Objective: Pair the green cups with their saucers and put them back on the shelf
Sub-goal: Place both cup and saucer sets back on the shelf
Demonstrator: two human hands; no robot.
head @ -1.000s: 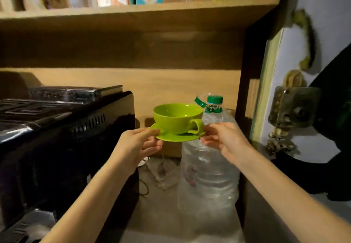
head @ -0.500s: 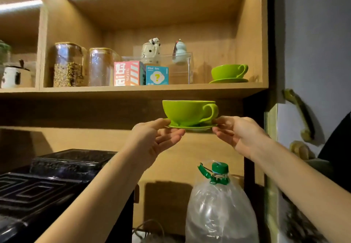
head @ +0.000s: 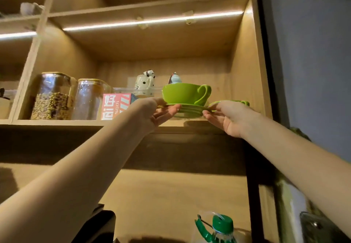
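The cup (head: 185, 93) sits upright on its saucer (head: 187, 108), handle to the right, and the pair is now at the level of the shelf (head: 76, 122), over its front edge near the right end. Half a second ago it was lower, in front of the dark board under the shelf; one second ago it was down beside the bottle (head: 221, 227). So the lift is nearly finished.

The left hand (head: 157, 112) grips the left rim of the saucer, thumb on top and fingers below. The right hand (head: 226, 116) pinches the right rim in the same way.

The second cup (head: 241, 102), already on the shelf, is mostly hidden behind the right hand, near the right wall. To the left stand a red box (head: 114, 105) and two jars (head: 52, 96).

I judge that what remains is to push the pair forward and set it down in the free place between the box and the second cup, without knocking that cup.
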